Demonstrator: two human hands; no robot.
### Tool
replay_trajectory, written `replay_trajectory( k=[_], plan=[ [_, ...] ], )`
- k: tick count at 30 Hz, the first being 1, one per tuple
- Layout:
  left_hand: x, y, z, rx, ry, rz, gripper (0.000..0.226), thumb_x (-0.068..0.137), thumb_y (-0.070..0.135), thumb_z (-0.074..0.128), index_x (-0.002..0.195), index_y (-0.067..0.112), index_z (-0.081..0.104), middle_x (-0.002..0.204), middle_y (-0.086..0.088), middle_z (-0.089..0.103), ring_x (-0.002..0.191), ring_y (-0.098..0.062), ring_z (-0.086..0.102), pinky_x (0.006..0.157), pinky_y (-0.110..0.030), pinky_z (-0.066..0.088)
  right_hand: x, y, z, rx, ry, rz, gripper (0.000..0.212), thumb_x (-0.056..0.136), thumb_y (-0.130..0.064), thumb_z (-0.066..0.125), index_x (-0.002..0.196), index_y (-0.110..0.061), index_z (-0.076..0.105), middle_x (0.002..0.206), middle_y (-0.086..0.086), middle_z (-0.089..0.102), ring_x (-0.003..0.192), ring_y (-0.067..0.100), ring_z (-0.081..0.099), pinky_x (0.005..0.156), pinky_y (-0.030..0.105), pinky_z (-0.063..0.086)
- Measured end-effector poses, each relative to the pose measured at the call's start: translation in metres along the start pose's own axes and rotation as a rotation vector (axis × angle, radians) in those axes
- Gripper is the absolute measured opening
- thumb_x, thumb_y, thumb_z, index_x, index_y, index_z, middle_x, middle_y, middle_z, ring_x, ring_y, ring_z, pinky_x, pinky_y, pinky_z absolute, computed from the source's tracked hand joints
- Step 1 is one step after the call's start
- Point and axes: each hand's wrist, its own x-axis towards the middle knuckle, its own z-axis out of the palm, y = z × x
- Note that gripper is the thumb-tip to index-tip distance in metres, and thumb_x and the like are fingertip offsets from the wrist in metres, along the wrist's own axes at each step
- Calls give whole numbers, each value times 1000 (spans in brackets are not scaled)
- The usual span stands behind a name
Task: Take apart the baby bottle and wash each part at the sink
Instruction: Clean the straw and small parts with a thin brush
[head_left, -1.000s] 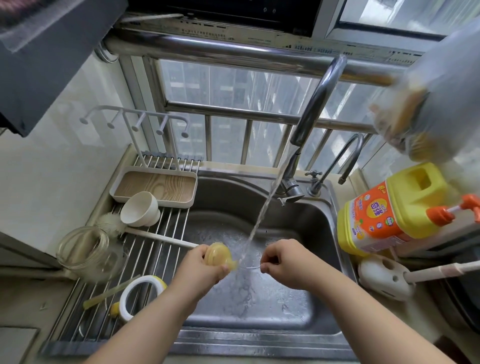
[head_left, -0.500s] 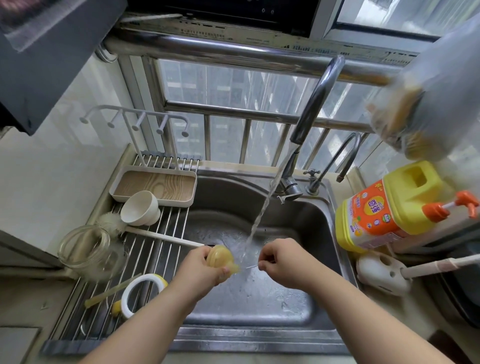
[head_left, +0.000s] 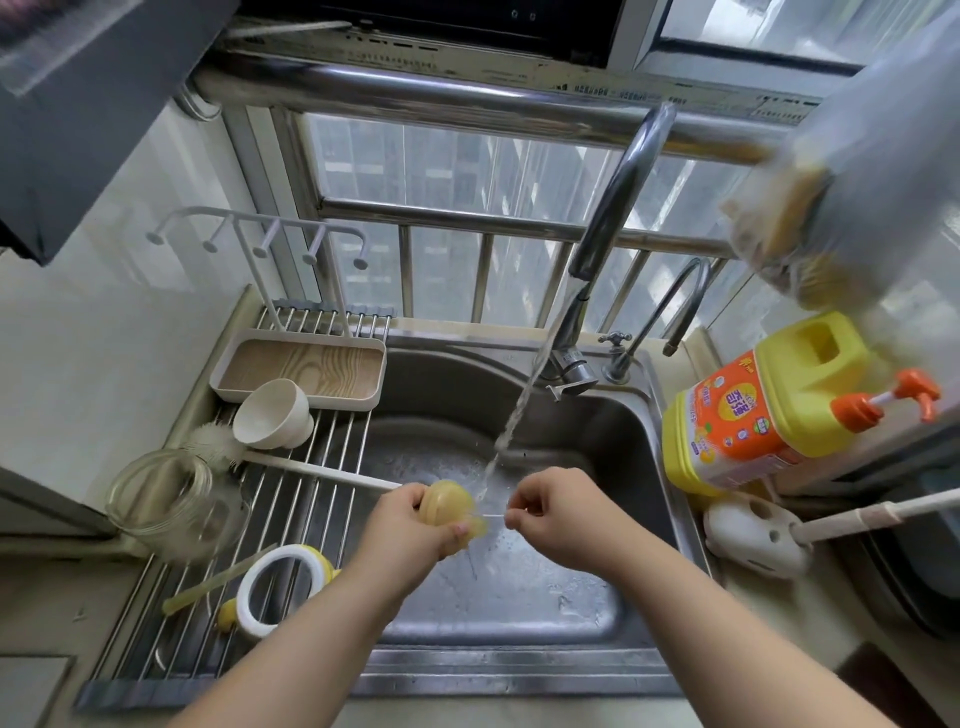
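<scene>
While gripped, the nipple (head_left: 449, 512) points right.

Orange label on the yellow detergent jug (head_left: 769, 410): print too blurred to read

nipple (head_left: 448, 512): pale translucent yellow
ring (head_left: 280, 592): white rim, yellow outside
bottle (head_left: 171, 501): clear glass, no tint
straw (head_left: 218, 579): pale yellow-green
brush (head_left: 291, 462): white bristles, cream handle
cup (head_left: 272, 421): plain cream
tray (head_left: 301, 369): cream rim, light wood-grain floor
rack (head_left: 291, 525): silver bars, grey end strip
sink (head_left: 519, 592): dull steel grey
tap (head_left: 613, 208): shiny chrome
detergent jug (head_left: 763, 405): yellow body, orange label with a yellow patch, orange pump
holder at right (head_left: 753, 535): white
</scene>
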Motion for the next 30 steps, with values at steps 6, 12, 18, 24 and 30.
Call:
replay_trajectory(
  k=[6,12,18,24,30],
  plan=[
    [-3,8,-11,-115,14,-8,23,77,-2,73,92,10,59,89,-13,66,74,-19,63,51,-19,52,-15,24,-17,12,81,46,12,92,-30,57,82,-23,61,78,-7,62,72,9,55,60,17,40],
    [-8,25,-17,-85,11,16,31,73,-2,76,101,5,62,94,-16,67,85,-29,66,62,-32,54,-60,19,-94,107,405,-73,22,84,-31,68,65,-25,60,53,-10,53,55,0,49,53,16,35],
    [-20,49,-20,-98,10,86,23,76,-2,73,91,9,61,91,-13,65,75,-19,62,51,-21,49,-59,-51,-167,124,566,-344,21,84,-39,66,79,-19,71,56,5,58,49,14,49,51,28,42],
    [-29,60,-28,-103,17,117,32,77,1,74,106,4,60,97,-14,66,84,-23,64,68,-33,57,-36,-75,-189,16,550,-407,17,82,-21,72,99,-25,70,72,-13,58,60,-1,50,56,10,36],
    [-26,62,-32,-126,8,105,35,76,2,75,107,3,60,96,-13,67,86,-25,66,67,-32,57,-20,-76,-192,0,538,-400,21,82,-20,72,101,-28,71,84,-18,62,66,-5,51,60,9,38]
  ],
)
